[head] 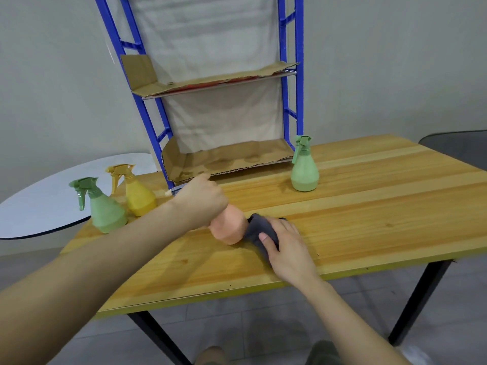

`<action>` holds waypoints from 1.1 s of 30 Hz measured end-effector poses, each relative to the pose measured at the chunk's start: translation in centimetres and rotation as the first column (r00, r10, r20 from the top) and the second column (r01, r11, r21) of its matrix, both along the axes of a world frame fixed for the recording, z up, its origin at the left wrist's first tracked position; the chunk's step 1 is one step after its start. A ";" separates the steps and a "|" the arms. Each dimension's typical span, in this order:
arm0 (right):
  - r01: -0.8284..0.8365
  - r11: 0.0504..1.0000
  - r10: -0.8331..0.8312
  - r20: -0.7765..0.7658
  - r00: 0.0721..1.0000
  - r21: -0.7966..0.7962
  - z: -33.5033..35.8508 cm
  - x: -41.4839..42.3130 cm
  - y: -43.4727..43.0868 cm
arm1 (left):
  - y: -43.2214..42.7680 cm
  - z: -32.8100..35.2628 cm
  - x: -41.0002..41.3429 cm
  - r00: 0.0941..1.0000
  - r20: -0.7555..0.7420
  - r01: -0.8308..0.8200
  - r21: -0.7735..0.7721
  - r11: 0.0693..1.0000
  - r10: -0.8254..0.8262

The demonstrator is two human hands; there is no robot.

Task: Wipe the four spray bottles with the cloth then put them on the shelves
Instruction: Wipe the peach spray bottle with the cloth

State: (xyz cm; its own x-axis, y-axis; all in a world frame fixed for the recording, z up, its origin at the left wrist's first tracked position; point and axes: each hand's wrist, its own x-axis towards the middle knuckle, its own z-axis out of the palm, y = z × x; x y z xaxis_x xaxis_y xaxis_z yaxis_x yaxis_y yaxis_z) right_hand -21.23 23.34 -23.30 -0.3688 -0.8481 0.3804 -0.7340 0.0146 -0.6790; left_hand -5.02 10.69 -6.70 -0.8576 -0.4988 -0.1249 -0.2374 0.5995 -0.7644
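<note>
Both hands work: left hand [203, 197] grips orange bottle [228, 229], right hand [286, 241] presses cloth [259, 231].

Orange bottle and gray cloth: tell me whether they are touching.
Touching. The head view shows the right hand holding the gray cloth against the orange bottle at its side, with no gap between them, while the left hand grips the bottle's top.

Single head-worn wide-angle view looked forward and down from close above the near edge of the wooden table [382, 212], facing the blue shelf rack [229, 159] at the far side against the wall [395, 61], with straight lines bowed toward the edges of the view.
</note>
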 end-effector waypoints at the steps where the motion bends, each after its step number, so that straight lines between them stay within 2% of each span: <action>1: 0.024 0.999 -0.018 0.119 0.993 -0.045 0.4 0.0 0.3 | -0.5 0.1 0.8 0.998 -0.066 0.000 0.040 0.999 0.003; 3: 0.102 0.986 -0.040 0.411 0.911 -0.129 1.5 -0.1 0.6 | -1.4 0.1 2.5 0.977 -0.214 0.031 0.107 0.994 -0.007; 5: 0.156 0.974 -0.018 0.631 0.776 -0.165 2.6 0.0 0.7 | -2.1 -0.3 3.8 0.928 -0.370 0.100 0.152 0.983 -0.037; 9: 0.087 0.976 0.126 0.849 0.513 -0.198 4.6 1.5 0.6 | -1.7 -1.1 4.9 0.792 -0.600 0.245 0.145 0.959 -0.112; 11: 0.035 0.979 0.162 0.873 0.461 -0.200 5.6 2.5 0.4 | -1.3 -1.6 5.0 0.754 -0.640 0.282 0.111 0.953 -0.149; 12: 0.032 0.978 0.162 0.857 0.490 -0.204 5.9 2.9 0.4 | -1.4 -1.8 5.1 0.740 -0.656 0.292 0.111 0.950 -0.151; 13: 0.041 0.975 0.159 0.812 0.561 -0.220 6.0 3.2 0.4 | -1.5 -2.1 5.3 0.720 -0.680 0.300 0.129 0.945 -0.136; 16: -0.013 0.943 0.198 0.526 0.827 -0.333 5.6 4.4 1.3 | -1.8 -2.8 6.3 0.618 -0.786 0.317 0.225 0.921 -0.020; 17: -0.052 0.925 0.216 0.409 0.887 -0.376 5.3 4.8 1.6 | -1.8 -3.0 6.5 0.583 -0.813 0.328 0.250 0.911 0.014; 19: -0.102 0.891 0.228 0.242 0.943 -0.442 5.2 5.0 1.9 | -1.9 -3.4 6.9 0.542 -0.839 0.338 0.277 0.899 0.055; 21: -0.091 0.878 0.221 0.229 0.948 -0.470 5.1 4.7 1.6 | -1.9 -3.5 7.1 0.520 -0.850 0.333 0.287 0.898 0.079; 23: -0.044 0.902 0.207 0.342 0.916 -0.429 5.3 4.3 0.9 | -1.9 -3.3 7.3 0.501 -0.861 0.338 0.283 0.898 0.083; 26: -0.020 0.965 0.190 0.644 0.741 -0.263 6.7 3.2 -0.5 | -2.0 -3.0 7.3 0.484 -0.871 0.378 0.292 0.878 0.082; 27: -0.020 0.974 0.180 0.712 0.678 -0.227 7.2 2.7 -0.7 | -1.9 -2.9 7.1 0.492 -0.863 0.379 0.326 0.866 0.109; 28: -0.022 0.976 0.178 0.732 0.658 -0.218 7.6 2.4 -0.7 | -2.0 -2.9 6.9 0.501 -0.852 0.371 0.371 0.851 0.153; 30: -0.028 0.968 0.193 0.677 0.710 -0.248 8.2 2.3 -0.3 | -2.2 -3.0 6.3 0.509 -0.831 0.366 0.446 0.817 0.225; 33: -0.026 0.938 0.194 0.460 0.867 -0.347 7.7 2.2 0.1 | -2.1 -3.5 5.3 0.479 -0.833 0.396 0.487 0.779 0.277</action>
State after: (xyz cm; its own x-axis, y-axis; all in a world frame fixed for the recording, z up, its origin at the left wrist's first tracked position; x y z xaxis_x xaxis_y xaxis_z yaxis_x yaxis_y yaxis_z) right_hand -19.05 23.46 -15.60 -0.4871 -0.7569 0.4357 -0.2981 -0.3248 -0.8976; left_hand 0.24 8.55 -10.18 -0.7059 -0.5559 0.4389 -0.4752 0.8312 0.2886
